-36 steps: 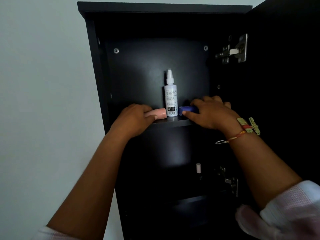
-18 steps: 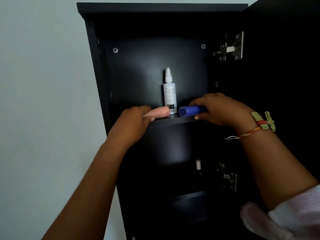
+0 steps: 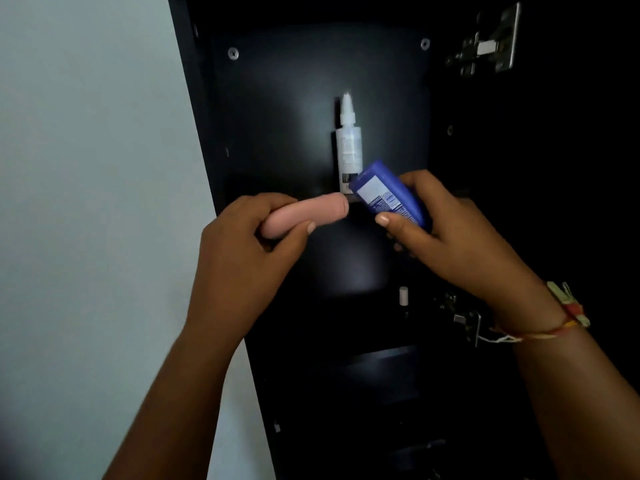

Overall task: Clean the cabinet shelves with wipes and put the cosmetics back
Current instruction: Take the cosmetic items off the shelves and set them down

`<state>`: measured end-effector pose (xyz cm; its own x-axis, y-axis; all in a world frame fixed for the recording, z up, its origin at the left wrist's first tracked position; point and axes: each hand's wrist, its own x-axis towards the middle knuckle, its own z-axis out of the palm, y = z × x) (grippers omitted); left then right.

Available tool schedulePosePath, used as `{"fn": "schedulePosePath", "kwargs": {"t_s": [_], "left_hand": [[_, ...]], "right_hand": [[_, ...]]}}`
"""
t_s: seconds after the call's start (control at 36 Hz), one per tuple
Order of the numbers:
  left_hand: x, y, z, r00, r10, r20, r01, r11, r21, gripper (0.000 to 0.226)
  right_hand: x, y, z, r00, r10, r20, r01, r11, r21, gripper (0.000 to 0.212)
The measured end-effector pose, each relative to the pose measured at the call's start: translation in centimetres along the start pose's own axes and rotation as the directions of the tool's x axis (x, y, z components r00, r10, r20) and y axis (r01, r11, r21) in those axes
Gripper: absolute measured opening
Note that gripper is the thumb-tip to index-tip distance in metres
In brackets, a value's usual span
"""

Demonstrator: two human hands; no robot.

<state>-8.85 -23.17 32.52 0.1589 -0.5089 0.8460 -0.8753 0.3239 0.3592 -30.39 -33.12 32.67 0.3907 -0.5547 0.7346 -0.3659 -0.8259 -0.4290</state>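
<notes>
Cosmetics in view number three: two in our hands and one inside the tall black wooden cabinet (image 3: pixel 294 116).

1. Our left hand (image 3: pixel 242 244) is nearest. Its fingers curl around the blunt pink plastic tube (image 3: pixel 304 214), with the thumb pressed along the tube's lower side. The tube lies roughly level, its free end pointing right.
2. Our right hand (image 3: pixel 460 247) wears a red-and-yellow thread bracelet (image 3: pixel 568 310) at the wrist. It pinches the dark blue plastic tube with the white printed label (image 3: pixel 388 195) between thumb and fingers. This tube is tilted, its free end raised toward the upper left.
3. We hold both tubes in front of the cabinet opening, near each other but apart, at about the level of the upper shelf (image 3: pixel 350 201).
4. Behind the tubes, the white plastic spray bottle (image 3: pixel 349 150) stands upright on the upper shelf, close to the back panel. The blue tube hides its base.
5. In the compartment below, a small white cylinder (image 3: pixel 403 296) stands upright; the light is too dim to identify it.
6. A metal hinge (image 3: pixel 485 46) sits at the upper right, and a second hinge (image 3: pixel 467 320) lower down.
7. To the left of the cabinet is the pale painted wall (image 3: pixel 86 168).
</notes>
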Motion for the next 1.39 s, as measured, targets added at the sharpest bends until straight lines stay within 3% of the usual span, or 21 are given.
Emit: {"fn": "schedulePosePath", "kwargs": {"t_s": [0.08, 0.14, 0.31, 0.47, 0.61, 0.75, 0.89, 0.97, 1.11, 1.19, 1.39], "left_hand": [[-2.1, -0.6, 0.1, 0.991, -0.122, 0.055, 0.126, 0.990, -0.067, 0.028], [-3.7, -1.4, 0.4, 0.975, -0.194, 0.110, 0.205, 0.974, -0.094, 0.031], [-9.8, -4.7, 1.8, 0.890, -0.374, 0.260, 0.398, 0.916, -0.044, 0.042], [-18.0, -8.1, 3.9, 0.728, -0.556, 0.401, 0.616, 0.787, -0.025, 0.032], [-26.4, -11.9, 6.2, 0.509, -0.724, 0.465, 0.782, 0.615, 0.102, 0.030], [-34.1, -14.7, 8.1, 0.196, -0.863, 0.466, 0.962, 0.260, 0.077, 0.031], [-40.0, -17.1, 9.4, -0.002, -0.895, 0.446, 0.998, 0.025, 0.056, 0.031], [-42.4, -18.2, 10.4, -0.087, -0.904, 0.419, 0.996, -0.064, 0.068, 0.028], [-45.6, -20.7, 12.9, -0.102, -0.904, 0.416, 0.994, -0.080, 0.072, 0.037], [-47.3, -22.1, 14.6, -0.125, -0.901, 0.416, 0.992, -0.101, 0.079, 0.039], [-52.8, -25.4, 18.7, -0.212, -0.863, 0.458, 0.969, -0.246, -0.014, 0.052]], "right_hand": [[-2.1, 0.3, 1.6, 0.978, 0.153, 0.141, -0.191, 0.931, 0.310, 0.028], [-3.6, 0.8, 2.8, 0.940, 0.225, 0.256, -0.313, 0.869, 0.384, 0.023], [-8.6, 3.5, 6.5, 0.773, 0.355, 0.526, -0.573, 0.747, 0.338, 0.019], [-14.7, 7.1, 11.4, 0.558, 0.434, 0.707, -0.719, 0.678, 0.151, 0.029], [-21.3, 10.5, 17.3, 0.392, 0.573, 0.720, -0.833, 0.553, 0.014, 0.026], [-27.4, 12.7, 21.7, 0.298, 0.649, 0.700, -0.884, 0.465, -0.055, 0.025], [-31.5, 14.5, 24.9, 0.195, 0.666, 0.720, -0.926, 0.366, -0.087, 0.027], [-33.1, 15.7, 26.7, 0.182, 0.704, 0.687, -0.951, 0.304, -0.060, 0.022], [-35.2, 18.3, 30.0, 0.155, 0.813, 0.561, -0.978, 0.207, -0.029, 0.023], [-36.3, 19.4, 31.5, 0.184, 0.809, 0.558, -0.964, 0.260, -0.059, 0.015], [-38.1, 22.1, 34.2, 0.194, 0.821, 0.536, -0.967, 0.253, -0.039, 0.019]]}}
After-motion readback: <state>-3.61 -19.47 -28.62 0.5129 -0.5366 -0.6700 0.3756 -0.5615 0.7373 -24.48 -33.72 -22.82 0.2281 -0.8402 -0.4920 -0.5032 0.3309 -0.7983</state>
